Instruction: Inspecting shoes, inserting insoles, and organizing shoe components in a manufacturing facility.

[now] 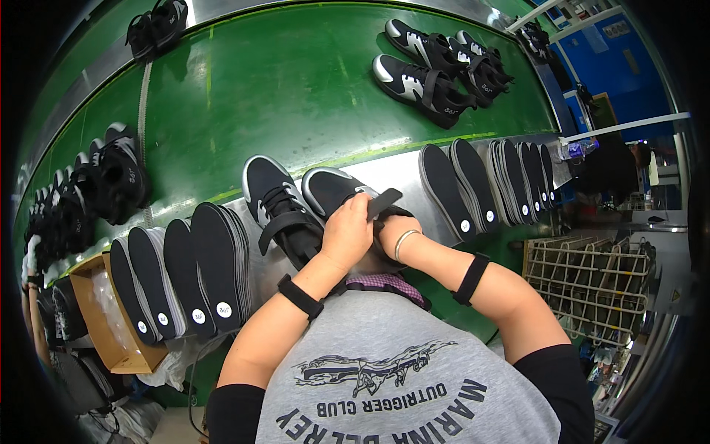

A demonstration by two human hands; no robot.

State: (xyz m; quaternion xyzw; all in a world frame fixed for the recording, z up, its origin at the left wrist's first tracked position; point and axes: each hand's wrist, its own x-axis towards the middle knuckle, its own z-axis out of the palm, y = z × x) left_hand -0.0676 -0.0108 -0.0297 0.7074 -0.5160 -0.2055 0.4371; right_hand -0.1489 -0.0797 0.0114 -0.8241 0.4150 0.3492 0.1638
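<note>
Two black sneakers with silver-grey toe trim lie side by side in front of me on the metal bench edge. On the right sneaker [329, 189], my left hand [347, 231] is closed at the upper, and the black strap [384, 203] sticks up beside its fingers. My right hand [396, 231] reaches into that shoe's opening; its fingers are hidden inside. Untouched, the left sneaker [270, 189] rests against its mate with its strap across the laces. Stacks of black insoles [214, 259] lie to the left, and more insoles [444, 177] to the right.
Beyond the bench runs a green conveyor belt [281, 81] carrying a group of sneakers [421, 81] at the far right and a row of shoes [111, 174] at the left. A cardboard box [111, 318] stands at lower left, a wire rack [592, 281] at right. Another person's gloved hand [33, 259] shows at far left.
</note>
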